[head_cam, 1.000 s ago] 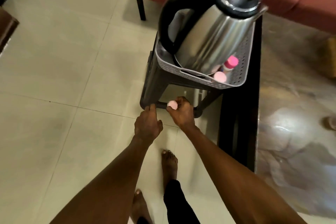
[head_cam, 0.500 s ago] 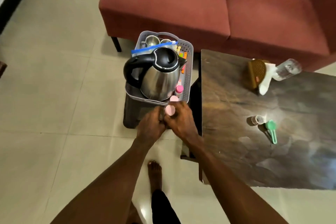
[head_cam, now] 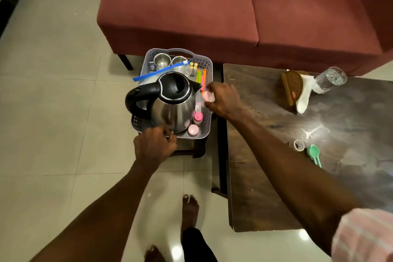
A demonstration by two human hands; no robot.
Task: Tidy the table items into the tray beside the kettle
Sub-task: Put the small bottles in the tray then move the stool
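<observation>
While the red sofa (head_cam: 234,6) fills the far side, we see the dark table (head_cam: 319,176) beside the grey tray (head_cam: 207,121), which holds the kettle (head_cam: 172,102) and 2 steel cups (head_cam: 162,60). Our right hand (head_cam: 223,100) grips a small pink container (head_cam: 205,96) above the tray's right side. Our left hand (head_cam: 154,147) hangs loosely curled at the near rim, holding nothing we can see.
</observation>
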